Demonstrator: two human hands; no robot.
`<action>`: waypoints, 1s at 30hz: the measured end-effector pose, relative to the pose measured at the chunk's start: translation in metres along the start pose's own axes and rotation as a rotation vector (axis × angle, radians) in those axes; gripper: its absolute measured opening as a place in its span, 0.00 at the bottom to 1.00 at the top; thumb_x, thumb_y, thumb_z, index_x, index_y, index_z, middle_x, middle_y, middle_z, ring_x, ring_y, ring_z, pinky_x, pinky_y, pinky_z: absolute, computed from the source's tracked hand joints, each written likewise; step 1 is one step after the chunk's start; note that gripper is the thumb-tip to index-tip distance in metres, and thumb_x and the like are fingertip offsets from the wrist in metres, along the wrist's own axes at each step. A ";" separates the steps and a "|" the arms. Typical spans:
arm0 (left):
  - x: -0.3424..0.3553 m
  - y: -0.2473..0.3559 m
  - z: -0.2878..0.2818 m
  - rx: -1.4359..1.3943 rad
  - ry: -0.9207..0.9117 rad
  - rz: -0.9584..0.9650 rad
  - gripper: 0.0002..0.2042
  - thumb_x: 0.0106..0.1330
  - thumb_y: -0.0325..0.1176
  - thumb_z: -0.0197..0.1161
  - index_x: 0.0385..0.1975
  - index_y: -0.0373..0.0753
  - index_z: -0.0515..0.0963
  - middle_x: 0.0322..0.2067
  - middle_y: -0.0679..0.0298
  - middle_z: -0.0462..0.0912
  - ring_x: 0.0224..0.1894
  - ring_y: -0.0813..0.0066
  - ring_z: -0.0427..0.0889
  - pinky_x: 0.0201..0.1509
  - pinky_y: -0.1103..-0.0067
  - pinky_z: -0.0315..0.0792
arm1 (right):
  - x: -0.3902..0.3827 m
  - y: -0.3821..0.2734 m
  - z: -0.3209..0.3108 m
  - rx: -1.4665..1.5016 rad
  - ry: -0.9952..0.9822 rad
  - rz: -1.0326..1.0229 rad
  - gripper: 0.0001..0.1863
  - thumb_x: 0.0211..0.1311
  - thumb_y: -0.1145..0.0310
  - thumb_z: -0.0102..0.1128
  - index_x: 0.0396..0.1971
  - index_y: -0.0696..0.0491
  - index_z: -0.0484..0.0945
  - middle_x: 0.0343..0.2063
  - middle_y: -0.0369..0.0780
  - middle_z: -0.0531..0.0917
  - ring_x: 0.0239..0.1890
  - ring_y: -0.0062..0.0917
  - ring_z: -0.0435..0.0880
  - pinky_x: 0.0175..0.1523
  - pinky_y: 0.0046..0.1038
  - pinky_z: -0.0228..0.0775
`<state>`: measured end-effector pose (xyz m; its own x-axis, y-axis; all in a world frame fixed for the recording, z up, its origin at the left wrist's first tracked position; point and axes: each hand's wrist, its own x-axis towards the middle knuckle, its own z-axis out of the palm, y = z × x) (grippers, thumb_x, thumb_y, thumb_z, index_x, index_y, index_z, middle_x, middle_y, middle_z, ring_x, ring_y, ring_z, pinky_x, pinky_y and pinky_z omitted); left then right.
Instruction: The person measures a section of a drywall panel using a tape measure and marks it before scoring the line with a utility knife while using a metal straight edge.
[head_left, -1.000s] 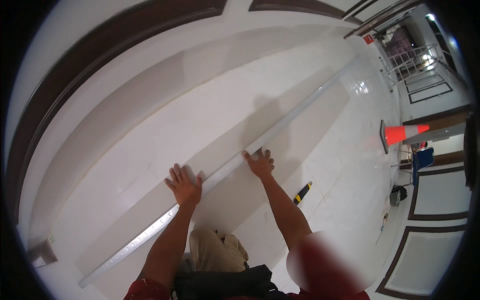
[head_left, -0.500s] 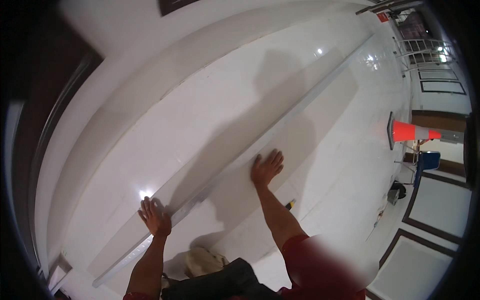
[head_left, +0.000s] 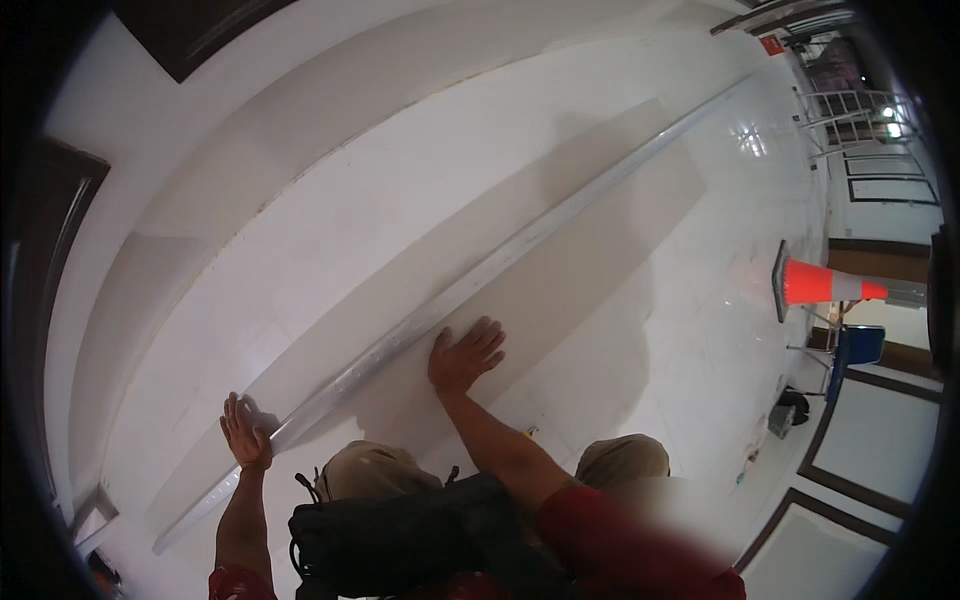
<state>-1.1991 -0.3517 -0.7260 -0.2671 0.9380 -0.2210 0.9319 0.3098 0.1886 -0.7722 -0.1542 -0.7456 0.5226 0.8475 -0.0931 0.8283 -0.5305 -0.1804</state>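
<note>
A long off-white board (head_left: 600, 245) lies diagonally across the floor, running from the near left to the far right. Along its length rests a long silvery metal bar (head_left: 480, 280), like a straightedge. My left hand (head_left: 245, 432) presses on the board beside the bar's near part, fingers stretched, its thumb side against the bar. My right hand (head_left: 466, 358) lies flat on the board to the right of the bar, fingers spread. Beside my right forearm, a small yellow thing (head_left: 530, 432) on the floor is mostly hidden.
An orange cone (head_left: 808, 283) lies at the right, near a blue chair (head_left: 862, 345). A metal ladder-like frame (head_left: 855, 115) is at the far right. A black bag (head_left: 400, 530) hangs before my knees. The white wall curves along the left.
Both hands have shifted left and nearer along the board, the right one more. The view has moved, and both my knees now show. Both hands stay open.
</note>
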 end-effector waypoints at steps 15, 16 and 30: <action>0.098 0.290 0.039 -0.055 0.008 0.254 0.40 0.63 0.64 0.59 0.72 0.49 0.61 0.75 0.48 0.53 0.77 0.39 0.46 0.77 0.48 0.42 | 0.092 0.285 -0.113 0.344 -0.049 -0.024 0.26 0.68 0.49 0.58 0.48 0.60 0.79 0.49 0.51 0.83 0.52 0.46 0.82 0.56 0.41 0.73; 0.101 0.302 0.033 0.021 -0.037 0.207 0.42 0.61 0.65 0.60 0.72 0.49 0.61 0.75 0.49 0.52 0.77 0.40 0.45 0.77 0.48 0.42 | 0.084 0.309 -0.124 0.151 -0.173 0.109 0.30 0.68 0.44 0.55 0.45 0.62 0.79 0.44 0.52 0.84 0.50 0.45 0.83 0.54 0.41 0.75; 0.101 0.323 -0.018 -0.036 -0.186 0.075 0.47 0.53 0.62 0.70 0.72 0.53 0.60 0.77 0.53 0.46 0.79 0.44 0.38 0.79 0.50 0.39 | 0.106 0.267 -0.116 -0.306 -0.846 -0.322 0.33 0.45 0.61 0.76 0.54 0.52 0.75 0.43 0.47 0.85 0.43 0.41 0.85 0.48 0.40 0.79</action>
<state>-0.9295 -0.1540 -0.6705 -0.1442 0.9149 -0.3771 0.9373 0.2484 0.2443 -0.4728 -0.2080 -0.6903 0.0399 0.6218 -0.7822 0.9864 -0.1495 -0.0684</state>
